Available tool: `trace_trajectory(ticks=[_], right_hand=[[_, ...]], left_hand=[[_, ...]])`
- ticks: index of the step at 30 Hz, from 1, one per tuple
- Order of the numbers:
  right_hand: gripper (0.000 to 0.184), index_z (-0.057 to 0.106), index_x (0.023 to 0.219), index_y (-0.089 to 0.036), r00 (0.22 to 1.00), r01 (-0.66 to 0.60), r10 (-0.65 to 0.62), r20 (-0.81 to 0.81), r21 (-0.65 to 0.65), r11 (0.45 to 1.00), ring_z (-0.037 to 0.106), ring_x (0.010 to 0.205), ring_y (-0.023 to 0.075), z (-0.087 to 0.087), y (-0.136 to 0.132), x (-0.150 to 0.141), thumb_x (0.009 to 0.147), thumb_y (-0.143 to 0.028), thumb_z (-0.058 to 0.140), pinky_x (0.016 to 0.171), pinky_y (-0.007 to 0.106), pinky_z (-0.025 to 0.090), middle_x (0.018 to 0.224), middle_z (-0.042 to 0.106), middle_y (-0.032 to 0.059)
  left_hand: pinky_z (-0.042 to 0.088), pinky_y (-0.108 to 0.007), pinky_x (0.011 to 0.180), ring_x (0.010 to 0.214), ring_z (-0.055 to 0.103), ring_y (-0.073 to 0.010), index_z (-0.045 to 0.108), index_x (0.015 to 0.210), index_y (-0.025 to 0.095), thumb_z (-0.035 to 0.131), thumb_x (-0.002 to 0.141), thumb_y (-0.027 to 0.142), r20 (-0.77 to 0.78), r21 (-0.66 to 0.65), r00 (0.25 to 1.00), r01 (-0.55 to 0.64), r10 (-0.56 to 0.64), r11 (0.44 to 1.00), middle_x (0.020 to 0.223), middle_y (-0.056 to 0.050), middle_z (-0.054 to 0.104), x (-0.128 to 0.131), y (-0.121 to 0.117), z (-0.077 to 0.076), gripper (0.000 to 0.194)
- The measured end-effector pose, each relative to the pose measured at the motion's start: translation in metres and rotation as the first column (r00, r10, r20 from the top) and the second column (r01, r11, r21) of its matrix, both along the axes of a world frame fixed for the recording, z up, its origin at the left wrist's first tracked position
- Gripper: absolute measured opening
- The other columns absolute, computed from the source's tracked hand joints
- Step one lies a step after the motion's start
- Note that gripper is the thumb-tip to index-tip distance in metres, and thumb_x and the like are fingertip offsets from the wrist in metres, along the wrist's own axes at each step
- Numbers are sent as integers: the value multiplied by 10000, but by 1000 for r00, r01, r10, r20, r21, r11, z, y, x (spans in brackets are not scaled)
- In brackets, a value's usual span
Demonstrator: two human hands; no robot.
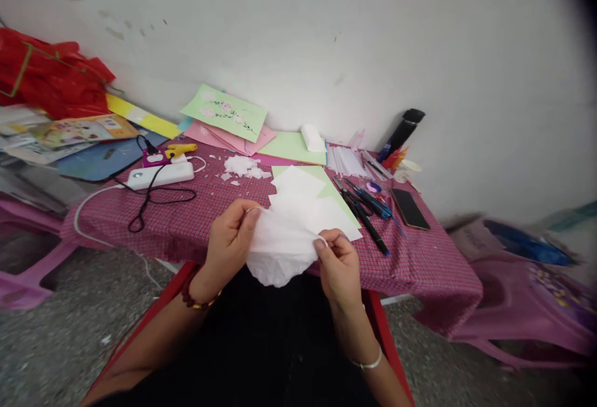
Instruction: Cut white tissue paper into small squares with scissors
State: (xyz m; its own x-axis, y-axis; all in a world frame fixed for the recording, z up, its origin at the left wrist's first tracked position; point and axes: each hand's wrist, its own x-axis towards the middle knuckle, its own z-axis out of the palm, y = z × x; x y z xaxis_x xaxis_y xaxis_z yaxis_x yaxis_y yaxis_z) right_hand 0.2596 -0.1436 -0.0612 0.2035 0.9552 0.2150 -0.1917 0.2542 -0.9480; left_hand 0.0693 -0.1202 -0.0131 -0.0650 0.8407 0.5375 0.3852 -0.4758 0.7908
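Nearest the camera, the left hand [231, 239] and the right hand [339, 267] held one piece of thin white tissue paper [282, 248] between them, just above the near edge of the tabletop [420, 258]. The left hand's fingers were closed in a pinch on the paper's upper left edge, and the right hand's fingers pinched its right edge, so the sheet hung in a rounded fold between the two. A beaded bracelet [198, 300] sat on the left wrist and a thin silver bangle [368, 363] on the right.

Just behind the paper, a stack of white sheets [303, 199] lay on a light green card [336, 196]. To the right were scissors [354, 199], a black pen [375, 236] and a dark phone [409, 208]. To the left, a white power strip [161, 176] with a black cable [153, 199] rested on the checked cloth. Farther back lay white paper scraps [243, 166], pink and green cards, and a decorated green card [224, 112] near the wall. A black bottle [402, 133] leaned at the far right, and red plastic [51, 77] was heaped at far left.
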Motion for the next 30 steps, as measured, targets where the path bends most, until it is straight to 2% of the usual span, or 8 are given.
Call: trace_trajectory(ticks=[5, 10, 12, 15, 18, 21, 24, 30], right_hand=[[161, 586, 731, -222, 999, 21, -20, 29, -15, 1000, 392, 524, 118, 2, 0, 2, 801, -353, 649, 474, 234, 320, 620, 453, -43], [220, 547, 648, -214, 984, -5, 3, 180, 11, 1000, 379, 555, 121, 7, -2, 4, 841, -309, 596, 495, 243, 300, 634, 432, -37], [250, 533, 631, -212, 960, -56, 49, 276, 16, 998, 391, 559, 124, 11, -4, 4, 863, -296, 568, 504, 248, 306, 632, 445, -33], [256, 537, 647, -209, 922, -142, 110, 372, 59, 988, 454, 603, 136, 16, -6, 5, 894, -274, 540, 556, 258, 349, 662, 509, -19], [202, 563, 700, -209, 898, -194, 145, 415, 77, 978, 512, 691, 151, 18, -6, 7, 898, -240, 542, 642, 271, 390, 734, 557, -5], [141, 574, 726, -212, 900, -189, 155, 407, 44, 981, 500, 685, 149, 18, -5, 8, 866, -213, 573, 622, 267, 385, 743, 534, -9], [103, 583, 737, -210, 910, -196, 179, 374, 8, 980, 477, 655, 142, 17, -5, 7, 839, -204, 592, 577, 257, 368, 741, 515, -13], [98, 590, 736, -210, 904, -247, 237, 356, -19, 969, 470, 628, 139, 16, -4, 6, 831, -228, 607, 559, 257, 373, 720, 511, -16]], left_hand=[[439, -225, 606, 666, 546, -113, 598, 999, 193, 462, 937, 272, -15, -17, 999, -42, 42, 999, 803, -4, 613, -2, 8, -10, 169], [441, -397, 977, 1095, 561, -215, 562, 1127, 192, 557, 863, 234, -252, 230, 965, -20, 80, 973, 1144, -85, 613, 3, 6, 2, 268], [374, -435, 1055, 1135, 543, -220, 573, 1107, 200, 551, 870, 231, -372, 210, 927, 128, -42, 969, 1153, -81, 623, 8, 2, 9, 240], [323, -443, 1080, 1100, 555, -210, 566, 1132, 207, 565, 870, 252, -469, 37, 828, 367, -308, 930, 1126, -68, 641, 17, -1, 13, 266], [357, -424, 1015, 1000, 559, -206, 583, 1073, 198, 629, 813, 241, -479, -112, 751, 461, -454, 880, 1010, -45, 654, 22, 1, 9, 267], [416, -344, 861, 854, 538, -179, 576, 822, 186, 625, 787, 206, -437, -179, 740, 486, -512, 855, 816, -14, 605, 21, 7, 5, 63], [427, -293, 808, 870, 535, -161, 464, 668, 180, 613, 785, 215, -285, -226, 739, 567, -610, 792, 876, -29, 579, 16, 10, 4, 193], [371, -198, 539, 590, 463, -90, 534, 881, 174, 617, 778, 267, 67, -459, 644, 698, -762, 550, 689, 42, 517, 14, 18, -5, 162]])
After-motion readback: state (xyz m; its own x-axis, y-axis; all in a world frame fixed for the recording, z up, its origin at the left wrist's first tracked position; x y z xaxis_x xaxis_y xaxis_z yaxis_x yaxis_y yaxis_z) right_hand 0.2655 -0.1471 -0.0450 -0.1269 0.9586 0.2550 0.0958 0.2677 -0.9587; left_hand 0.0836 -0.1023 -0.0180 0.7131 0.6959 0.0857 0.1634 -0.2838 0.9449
